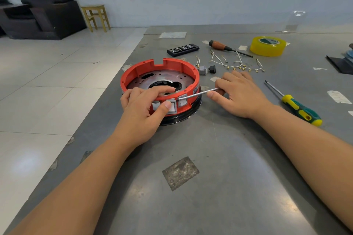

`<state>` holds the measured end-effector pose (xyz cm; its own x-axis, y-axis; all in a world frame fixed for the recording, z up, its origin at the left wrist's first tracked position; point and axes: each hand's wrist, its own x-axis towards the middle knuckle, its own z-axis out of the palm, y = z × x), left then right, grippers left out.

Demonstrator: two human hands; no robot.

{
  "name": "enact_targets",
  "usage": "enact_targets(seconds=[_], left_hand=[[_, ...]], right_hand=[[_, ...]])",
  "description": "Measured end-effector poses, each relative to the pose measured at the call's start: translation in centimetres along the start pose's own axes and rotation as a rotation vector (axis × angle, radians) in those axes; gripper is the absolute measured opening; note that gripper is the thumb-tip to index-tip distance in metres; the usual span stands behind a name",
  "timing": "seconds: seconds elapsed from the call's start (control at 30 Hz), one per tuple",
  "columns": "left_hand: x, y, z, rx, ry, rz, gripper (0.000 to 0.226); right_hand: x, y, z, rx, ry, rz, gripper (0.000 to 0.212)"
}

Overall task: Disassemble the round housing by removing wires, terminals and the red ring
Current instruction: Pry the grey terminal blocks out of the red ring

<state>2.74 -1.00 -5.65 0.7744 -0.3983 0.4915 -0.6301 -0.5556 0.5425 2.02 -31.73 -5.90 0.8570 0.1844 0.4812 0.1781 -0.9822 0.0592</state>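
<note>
Here, right hand (238,95) gripping metal shaft (198,93), tip leftward at red ring (141,68)

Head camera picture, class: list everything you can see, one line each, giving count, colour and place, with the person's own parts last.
Round housing: one, red ring on a black base, table's left part.
Switches: two, grey-white, in the ring's near wall.
Loose wires: a bunch, white with brass terminals, behind the right hand.
Small grey part with black knob: one, right of the housing.
Bit case: one, black, behind the housing.
Screwdriver: one, brown and black handle, far middle.
Screwdriver: one, yellow-green handle, right.
Tape roll: one, yellow, far right.
Stool: one, yellow, on the floor.
Armchair: one, dark, far left.
Left hand: grips the ring.
Right hand: holds a thin metal tool against a switch.
</note>
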Motion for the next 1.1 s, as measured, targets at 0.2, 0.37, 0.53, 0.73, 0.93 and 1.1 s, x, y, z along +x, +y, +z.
enact_targets(seconds=[0.2, 0.37, 0.53, 0.73, 0.93, 1.1], left_hand=[[-0.2, -0.1, -0.3, -0.031, 0.025, -0.004, 0.022], [-0.1, 0.4, 0.0, -0.014, 0.052, 0.035, 0.027], [0.0, 0.3, 0.0, -0.002, 0.056, 0.024, 0.023], [0.0, 0.1, 0.1, -0.007, 0.065, 0.001, 0.020], [-0.1, 0.2, 0.2, -0.015, 0.078, 0.010, 0.019], [0.0, 0.2, 0.1, -0.031, 0.084, 0.008, 0.022]], right_hand=[[-1.7, 1.1, -0.9, -0.007, -0.081, -0.061, 0.070], [-2.2, 0.9, -1.5, 0.027, -0.103, -0.186, 0.063], [-1.9, -1.9, -1.6, 0.095, -0.081, -0.278, 0.054], [-2.0, -4.3, -1.9, 0.133, -0.064, -0.361, 0.052], [-2.1, -5.4, -2.5, 0.143, -0.138, -0.376, 0.047], [-2.1, -6.6, -2.9, 0.214, 0.014, -0.309, 0.049]])
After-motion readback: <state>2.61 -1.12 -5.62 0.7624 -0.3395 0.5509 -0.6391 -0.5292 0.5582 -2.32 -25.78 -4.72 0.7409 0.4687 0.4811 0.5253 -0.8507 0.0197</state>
